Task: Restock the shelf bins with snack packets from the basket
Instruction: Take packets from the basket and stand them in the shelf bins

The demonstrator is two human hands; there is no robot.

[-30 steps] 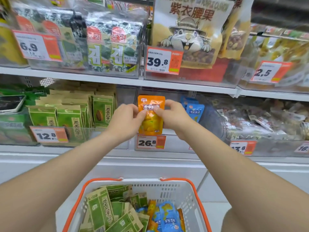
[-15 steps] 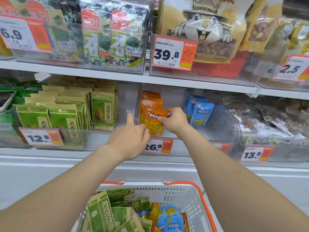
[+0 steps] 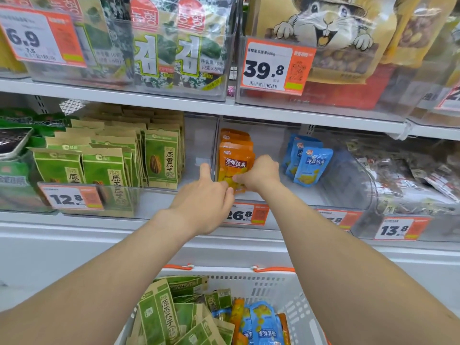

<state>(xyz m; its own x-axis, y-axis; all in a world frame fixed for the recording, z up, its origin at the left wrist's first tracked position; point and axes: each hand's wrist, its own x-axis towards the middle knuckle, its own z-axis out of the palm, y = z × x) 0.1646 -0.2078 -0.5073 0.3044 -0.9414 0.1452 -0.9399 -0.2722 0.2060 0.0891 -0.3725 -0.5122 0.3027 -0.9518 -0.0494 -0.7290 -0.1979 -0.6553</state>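
Note:
An orange snack packet [image 3: 235, 163] stands upright at the front of a short row of orange packets in the clear middle shelf bin [image 3: 311, 195]. My right hand [image 3: 261, 174] grips its lower right edge, fingers curled round it. My left hand [image 3: 206, 195] reaches to its lower left corner, fingertips touching the packet's bottom beside my right fingers. Below, the white basket with orange handles [image 3: 278, 287] holds several green packets [image 3: 159, 317], plus blue [image 3: 261, 322] and orange ones.
Blue packets [image 3: 308, 165] stand in the same bin to the right. Green seed packets [image 3: 109, 165] fill the bin on the left. Clear wrapped snacks [image 3: 408, 175] lie in the right bin. Price tags line the bin fronts; the shelf above carries seaweed and nut bags.
Both hands carried the orange packet forward and down into the middle bin and stood it in front of the other orange packets. The view moved closer to the shelf.

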